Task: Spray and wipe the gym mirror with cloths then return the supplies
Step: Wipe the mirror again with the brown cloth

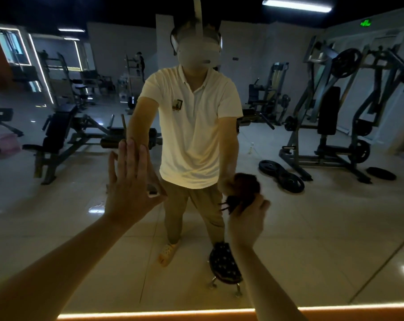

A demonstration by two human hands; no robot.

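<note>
Left hand (131,188): fingers straight, slightly spread, flat against mirror (323,239), holding nothing; right hand (247,221): fingers curled round dark bunched cloth (242,198), which sits at the fingertips, touching the glass; reflected below right fingers: dotted stool (224,262); reflected farther right of those fingers: weight plates (282,174), weight machine (330,123).

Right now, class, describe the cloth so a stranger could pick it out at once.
Find the big gym mirror filling the view. Low, right of centre, the right hand holds a cloth against the glass. It is crumpled and plain dark, unlike the dotted stool seat below.
</note>
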